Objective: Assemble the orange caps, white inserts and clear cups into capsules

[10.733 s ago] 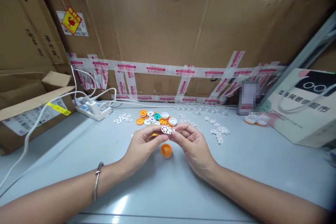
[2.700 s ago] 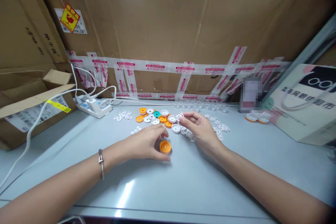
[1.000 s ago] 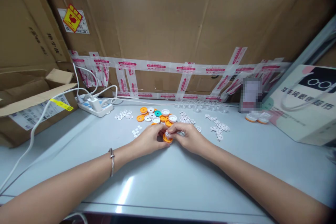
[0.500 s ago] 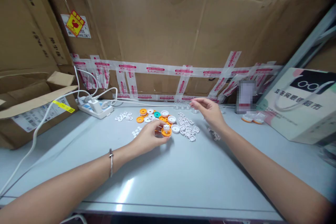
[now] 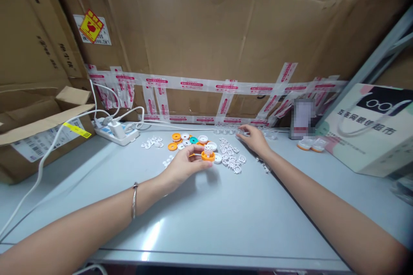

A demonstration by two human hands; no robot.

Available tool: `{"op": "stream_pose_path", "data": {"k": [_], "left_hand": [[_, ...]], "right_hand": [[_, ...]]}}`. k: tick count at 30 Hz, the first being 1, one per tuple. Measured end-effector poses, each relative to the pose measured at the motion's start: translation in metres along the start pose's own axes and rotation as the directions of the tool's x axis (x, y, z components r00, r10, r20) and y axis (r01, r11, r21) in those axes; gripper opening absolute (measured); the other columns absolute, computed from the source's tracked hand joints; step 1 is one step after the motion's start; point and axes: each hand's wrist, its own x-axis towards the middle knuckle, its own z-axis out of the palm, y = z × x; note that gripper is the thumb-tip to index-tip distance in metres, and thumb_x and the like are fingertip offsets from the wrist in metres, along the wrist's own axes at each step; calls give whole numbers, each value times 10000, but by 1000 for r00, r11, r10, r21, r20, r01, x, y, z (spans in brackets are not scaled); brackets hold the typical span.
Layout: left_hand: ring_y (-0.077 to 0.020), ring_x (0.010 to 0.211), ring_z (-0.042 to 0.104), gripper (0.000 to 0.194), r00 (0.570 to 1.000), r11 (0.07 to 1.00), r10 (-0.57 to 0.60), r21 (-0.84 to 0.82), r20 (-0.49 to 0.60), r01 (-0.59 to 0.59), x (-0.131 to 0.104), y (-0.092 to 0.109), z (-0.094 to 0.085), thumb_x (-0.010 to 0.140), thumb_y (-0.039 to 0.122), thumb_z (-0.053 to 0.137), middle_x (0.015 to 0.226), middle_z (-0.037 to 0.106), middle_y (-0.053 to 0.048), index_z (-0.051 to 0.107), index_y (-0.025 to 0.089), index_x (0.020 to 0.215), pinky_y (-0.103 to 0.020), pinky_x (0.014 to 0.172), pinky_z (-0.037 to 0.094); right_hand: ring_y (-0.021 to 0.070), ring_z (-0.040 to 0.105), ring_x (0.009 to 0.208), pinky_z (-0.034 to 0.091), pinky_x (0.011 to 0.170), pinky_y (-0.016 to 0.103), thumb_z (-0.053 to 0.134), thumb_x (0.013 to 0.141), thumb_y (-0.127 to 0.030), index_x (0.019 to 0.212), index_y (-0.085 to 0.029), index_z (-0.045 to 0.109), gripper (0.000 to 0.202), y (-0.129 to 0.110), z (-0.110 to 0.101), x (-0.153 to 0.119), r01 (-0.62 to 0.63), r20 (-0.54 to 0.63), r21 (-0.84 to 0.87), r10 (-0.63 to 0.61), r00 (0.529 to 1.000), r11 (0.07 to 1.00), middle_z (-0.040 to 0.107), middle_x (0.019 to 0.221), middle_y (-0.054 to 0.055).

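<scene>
My left hand [image 5: 185, 163] is closed on an orange round cap [image 5: 208, 157] with a white slotted insert [image 5: 208, 149] standing in its middle, held a little above the table. At the back of the table, my right hand [image 5: 254, 138] reaches into a row of clear plastic cups [image 5: 224, 129]. Its thumb and index finger are bent close together there; whatever lies between them is too small to make out. Beyond my left hand lies a cluster of orange, white and green round caps [image 5: 193, 140]. White slotted inserts [image 5: 231, 161] lie in a loose pile between my hands.
Small white discs [image 5: 151, 142] lie at the left, near a white power strip [image 5: 118, 133] with cables. An open carton [image 5: 41, 137] stands far left. A large cardboard box [image 5: 200, 43] walls the back. At right are two orange-bottomed clear pieces [image 5: 311, 145] and a printed bag [image 5: 364, 137].
My left hand has shifted slightly right and up with the orange cap, which is now seen more side-on. My right hand has lowered a little among the clear cups.
</scene>
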Motion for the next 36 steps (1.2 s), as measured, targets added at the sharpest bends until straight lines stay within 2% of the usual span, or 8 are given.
{"op": "stream_pose_path", "data": {"k": [3,7,10,13,16,23,30,36], "left_hand": [[-168,908,630,350,1000,998,17,-66,18,-16,1,-3,-1,641,208,748,1000,648,-54,550,185,928,-328,830,480],[-172,919,622,351,999,993,-13,-112,50,19,-1,-2,0,624,201,762,1013,645,-60,540,171,894,-337,860,455],[-165,864,628,365,996,989,-52,-134,68,60,-3,1,4,611,194,771,980,654,-61,541,159,892,-335,844,448],[-159,853,623,357,996,988,-40,-146,78,51,-5,4,7,623,188,766,966,655,-56,561,152,913,-321,838,443],[-155,888,613,322,995,990,13,-140,99,1,-6,6,7,662,190,744,986,650,-47,593,160,945,-296,840,441],[-174,950,609,292,989,988,96,-132,114,-81,-6,8,6,708,173,705,1010,660,-50,620,166,988,-295,857,445],[-184,968,615,306,990,987,105,-128,96,-93,-7,10,8,713,160,698,1037,662,-67,619,153,1008,-306,880,446],[-187,1008,594,271,981,992,124,-58,148,-116,-10,12,8,755,191,662,1067,660,-59,642,168,1024,-296,899,435]], "right_hand": [[253,580,893,401,892,446,665,640,-245,848,-170,650,222,-17,-5,-3,14,-24,33,-13,1000,999,660,928,92],[198,628,883,486,825,373,636,723,-369,981,-196,615,312,-70,-12,-18,29,2,182,-30,1000,983,658,1033,67],[191,637,911,499,842,361,700,683,-361,953,-217,640,311,-113,-15,-37,-9,102,533,-54,993,846,674,1023,48],[180,654,857,526,813,356,720,675,-318,927,-238,671,269,-138,-16,-54,-67,226,610,-93,970,789,694,977,30],[176,663,828,551,776,348,713,688,-285,922,-246,682,240,-145,-16,-64,-119,313,604,-97,945,788,709,914,20],[172,663,865,566,760,322,688,718,-248,912,-249,685,194,-142,-12,-69,-96,380,583,-166,910,807,700,965,14],[174,663,868,569,744,317,687,715,-240,911,-250,686,196,-143,-10,-72,-108,382,589,-158,910,801,692,985,16],[187,658,887,567,775,339,694,702,-253,890,-239,698,188,-143,-11,-73,-106,383,572,-150,911,813,684,1000,28]]}}
